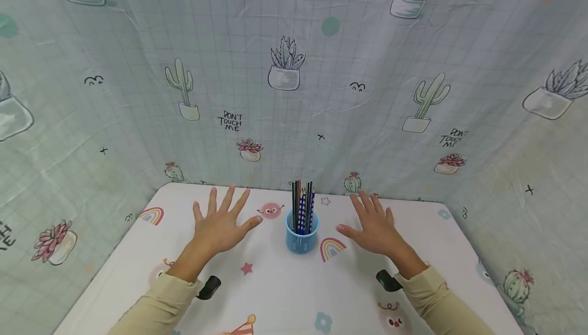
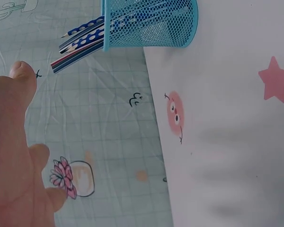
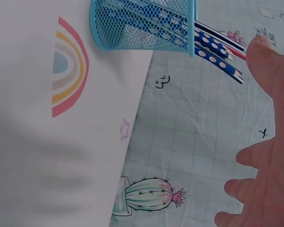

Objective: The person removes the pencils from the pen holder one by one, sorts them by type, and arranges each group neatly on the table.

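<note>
Two spread, empty hands flank your blue mesh pencil cup (image 1: 301,237) near the desk's far edge: left hand (image 1: 222,226) and right hand (image 1: 374,228) about equally near, pencils (image 1: 302,206) upright.

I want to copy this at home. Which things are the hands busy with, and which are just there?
In use:
left hand, open, beside the cup
right hand, open, beside the cup
blue mesh cup
pencils in it

Just there:
table cover with stickers
cactus curtain

blue mesh cup (image 1: 301,238), matt cloth backdrop (image 1: 321,69)
</note>
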Available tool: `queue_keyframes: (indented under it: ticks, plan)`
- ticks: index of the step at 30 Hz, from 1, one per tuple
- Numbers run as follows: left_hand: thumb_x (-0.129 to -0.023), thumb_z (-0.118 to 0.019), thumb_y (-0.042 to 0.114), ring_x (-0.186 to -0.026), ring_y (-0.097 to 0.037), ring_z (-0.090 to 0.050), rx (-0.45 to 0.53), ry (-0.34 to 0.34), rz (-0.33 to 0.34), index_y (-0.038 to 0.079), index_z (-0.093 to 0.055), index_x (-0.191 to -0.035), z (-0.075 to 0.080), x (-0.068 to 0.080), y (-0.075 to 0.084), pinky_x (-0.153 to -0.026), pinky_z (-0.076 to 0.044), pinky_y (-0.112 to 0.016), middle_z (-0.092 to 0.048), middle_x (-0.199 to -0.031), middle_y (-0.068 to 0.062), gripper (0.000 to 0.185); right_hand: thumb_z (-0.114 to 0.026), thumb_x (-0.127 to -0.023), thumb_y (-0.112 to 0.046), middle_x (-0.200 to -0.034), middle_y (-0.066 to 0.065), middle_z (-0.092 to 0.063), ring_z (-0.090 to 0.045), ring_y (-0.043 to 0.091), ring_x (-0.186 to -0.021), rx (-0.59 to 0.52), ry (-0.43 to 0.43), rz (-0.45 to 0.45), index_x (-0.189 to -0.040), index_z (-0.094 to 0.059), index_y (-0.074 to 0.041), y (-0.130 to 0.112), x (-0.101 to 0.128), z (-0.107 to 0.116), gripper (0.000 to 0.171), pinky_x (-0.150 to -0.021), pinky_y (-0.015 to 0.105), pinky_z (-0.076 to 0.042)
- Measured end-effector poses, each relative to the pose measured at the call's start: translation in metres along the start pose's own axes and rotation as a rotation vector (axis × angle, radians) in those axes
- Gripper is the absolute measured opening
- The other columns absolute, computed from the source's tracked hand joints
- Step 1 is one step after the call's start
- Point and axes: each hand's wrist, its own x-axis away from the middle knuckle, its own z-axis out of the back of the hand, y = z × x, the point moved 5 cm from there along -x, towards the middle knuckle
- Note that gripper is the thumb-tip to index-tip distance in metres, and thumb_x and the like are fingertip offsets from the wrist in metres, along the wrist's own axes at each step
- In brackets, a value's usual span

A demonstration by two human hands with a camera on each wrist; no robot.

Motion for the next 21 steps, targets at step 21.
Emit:
queue_keyframes:
  ticks: [21]
  plan:
    - [-0.096,-0.045,0.077,-0.159,-0.055,0.000,0.032,-0.006,-0.032,0.028,-0.024,-0.167,-0.012,0.002,0.015,-0.121,0.000,-0.082,-0.014,-0.176,-0.016,0.089,-0.064,-0.092,-0.066,-0.175,0.019,-0.013,-0.008,0.050,-0.161,0.004,-0.038,-0.004,-0.167,-0.023,-0.011,-0.006,-0.005,-0.022,0.101,-0.119,0.083,-0.006]
